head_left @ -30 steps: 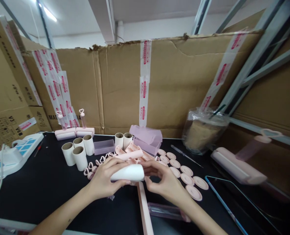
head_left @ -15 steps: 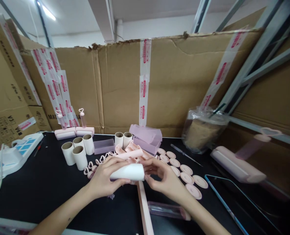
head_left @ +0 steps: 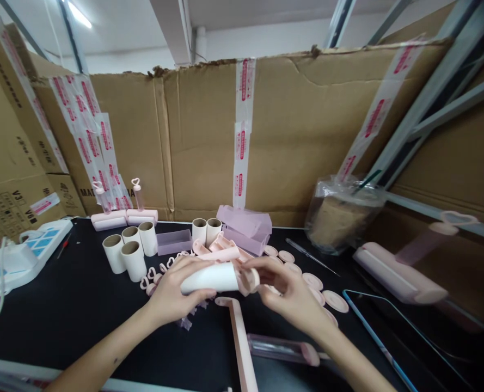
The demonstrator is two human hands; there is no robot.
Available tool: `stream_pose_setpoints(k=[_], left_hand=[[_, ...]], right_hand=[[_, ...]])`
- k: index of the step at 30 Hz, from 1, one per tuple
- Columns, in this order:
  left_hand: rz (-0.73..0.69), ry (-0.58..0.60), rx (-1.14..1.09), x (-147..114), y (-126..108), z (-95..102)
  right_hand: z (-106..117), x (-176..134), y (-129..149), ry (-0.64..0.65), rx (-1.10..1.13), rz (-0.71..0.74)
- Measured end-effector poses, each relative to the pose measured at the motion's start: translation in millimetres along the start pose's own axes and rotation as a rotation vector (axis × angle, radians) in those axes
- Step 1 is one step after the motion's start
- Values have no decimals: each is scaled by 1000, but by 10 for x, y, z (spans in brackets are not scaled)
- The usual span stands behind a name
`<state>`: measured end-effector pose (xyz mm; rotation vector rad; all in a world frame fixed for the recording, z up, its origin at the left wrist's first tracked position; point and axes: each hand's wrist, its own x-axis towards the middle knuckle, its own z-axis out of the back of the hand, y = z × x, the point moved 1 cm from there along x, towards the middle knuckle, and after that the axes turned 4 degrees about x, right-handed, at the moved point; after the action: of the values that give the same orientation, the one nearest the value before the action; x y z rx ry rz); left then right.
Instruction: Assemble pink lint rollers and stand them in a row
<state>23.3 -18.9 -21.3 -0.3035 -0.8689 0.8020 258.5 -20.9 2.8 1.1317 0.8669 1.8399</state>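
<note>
My left hand [head_left: 174,288] is wrapped round a white paper roll [head_left: 211,279], which lies sideways with its right end slightly raised. At that end is a pink end cap [head_left: 250,280], slightly blurred, with the bent fingers of my right hand [head_left: 280,286] closed on it. Whether the cap touches the roll I cannot tell. Below the hands lies a long pink bent plastic strip [head_left: 238,337]. To its right is a clear purple tube [head_left: 276,348] with a pink end. Pink discs [head_left: 335,301] are scattered beside my right hand.
Several white rolls [head_left: 133,261] stand at left, near a purple tray [head_left: 174,242] and heart-topped pink pieces [head_left: 152,275]. Pink housings [head_left: 221,251] lie behind my hands. A phone [head_left: 392,337], a bagged drink [head_left: 337,218] and a lint roller [head_left: 400,272] are at right; a power strip [head_left: 29,256] at far left.
The roll's right end has tilted up a little. My right hand has moved slightly right, and the pink cap now shows between its fingers and the roll.
</note>
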Motion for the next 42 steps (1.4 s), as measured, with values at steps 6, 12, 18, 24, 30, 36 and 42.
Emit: stream_pose_setpoints(k=[6, 12, 18, 24, 30, 36, 42], left_hand=[[148, -78, -170, 49, 16, 79], [261, -77, -316, 40, 0, 79], [476, -75, -746, 50, -16, 57], [565, -149, -988, 37, -40, -6], [606, -90, -1259, -28, -87, -136], [552, -93, -1218, -53, -152, -223], [536, -131, -1174, -53, -157, -243]], right_hand=[[476, -57, -77, 205, -447, -96], [380, -160, -206, 409, -525, -100], [381, -145, -386, 331, -663, -73], [336, -89, -189, 166, -567, -92], [-171, -97, 121, 100, -28, -49], [-360, -114, -92, 64, 332, -173], [-353, -134, -154, 9, 387, -166]])
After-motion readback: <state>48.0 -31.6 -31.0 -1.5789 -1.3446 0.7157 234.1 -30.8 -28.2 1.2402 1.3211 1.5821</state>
